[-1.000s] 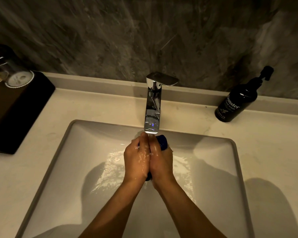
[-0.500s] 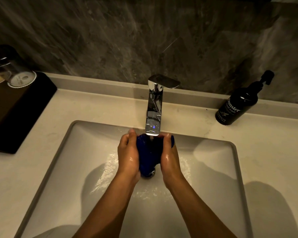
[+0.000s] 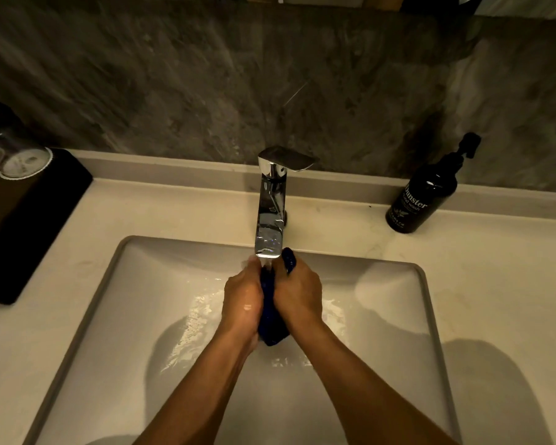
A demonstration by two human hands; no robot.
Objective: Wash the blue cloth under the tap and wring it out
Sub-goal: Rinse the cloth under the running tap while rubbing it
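The blue cloth (image 3: pixel 272 311) is bunched into a dark, wet roll, pressed between my two hands over the white sink (image 3: pixel 116 284). My left hand (image 3: pixel 242 300) closes on its left side. My right hand (image 3: pixel 297 295) closes on its right side, and a tip of cloth sticks out above those fingers. Both hands sit directly under the spout of the chrome tap (image 3: pixel 270 207), and water runs from it onto the cloth. Most of the cloth is hidden by my hands.
A black pump bottle of hand wash (image 3: pixel 426 195) stands on the counter at the back right. At the left, a black tray (image 3: pixel 29 220) carries upturned glasses (image 3: pixel 16 155). Water pools in the basin around my hands. A grey stone wall rises behind the counter.
Half a second ago my hands were apart with the cloth spread between them; they have now pressed together, squeezing the cloth into a narrow roll under the running water.
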